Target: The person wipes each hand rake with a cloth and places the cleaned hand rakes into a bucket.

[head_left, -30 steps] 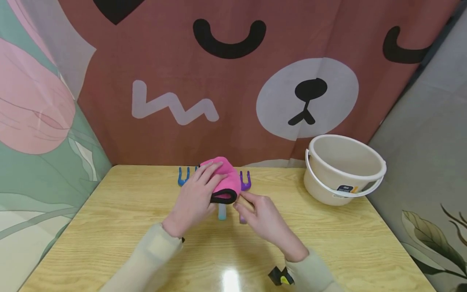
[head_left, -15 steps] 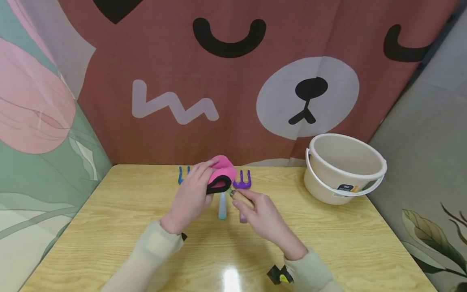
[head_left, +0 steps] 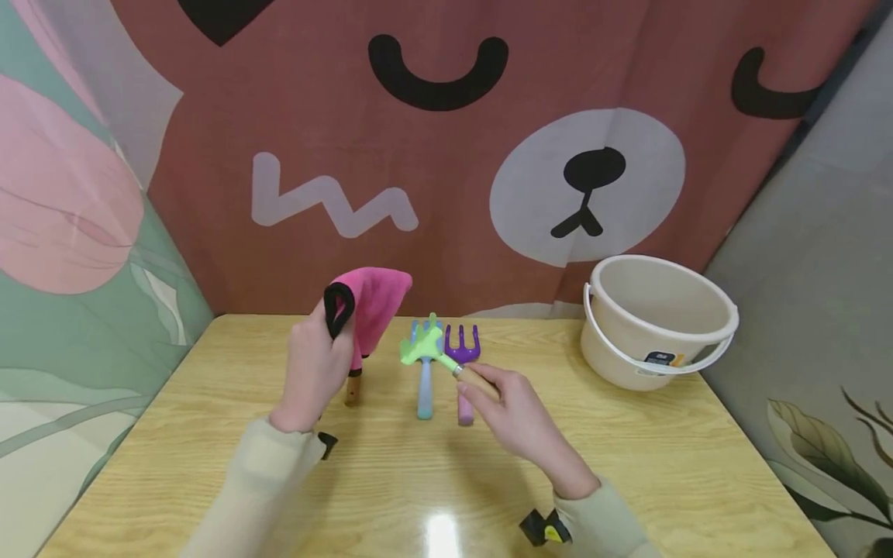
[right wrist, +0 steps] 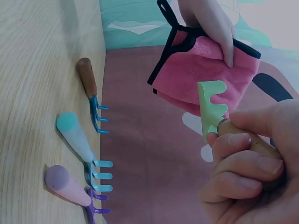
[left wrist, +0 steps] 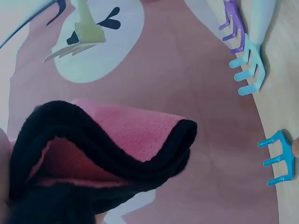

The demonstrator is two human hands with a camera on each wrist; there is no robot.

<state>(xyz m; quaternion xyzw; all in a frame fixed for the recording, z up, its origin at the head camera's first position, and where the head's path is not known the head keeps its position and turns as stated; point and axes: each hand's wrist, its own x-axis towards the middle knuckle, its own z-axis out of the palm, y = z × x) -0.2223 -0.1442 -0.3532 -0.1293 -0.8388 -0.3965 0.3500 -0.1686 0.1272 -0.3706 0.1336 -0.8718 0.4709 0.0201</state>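
Note:
My right hand [head_left: 516, 407] grips the wooden handle of a light green hand rake [head_left: 424, 346], lifted above the table with its tines up and to the left. In the right wrist view, the fingers curl round that handle and the green head [right wrist: 212, 109] shows in front of the cloth. My left hand [head_left: 310, 368] holds a folded pink cloth [head_left: 377, 302] with black edging, apart from the rake. Thumb and fingers pinch the cloth [right wrist: 201, 65] near its upper edge. Below and behind lie a light blue rake [head_left: 425, 391] and a purple rake [head_left: 463, 349].
A blue rake with a brown handle [head_left: 353, 390] lies on the table [head_left: 209, 465], partly hidden behind the cloth. A cream bucket [head_left: 652, 341] with a white handle stands at the back right. A printed curtain [head_left: 314, 263] hangs behind the table.
The cloth covered the green rake's head a second ago. My left hand has since drawn it off to the left, baring the head. My right hand keeps its grip and has hardly moved.

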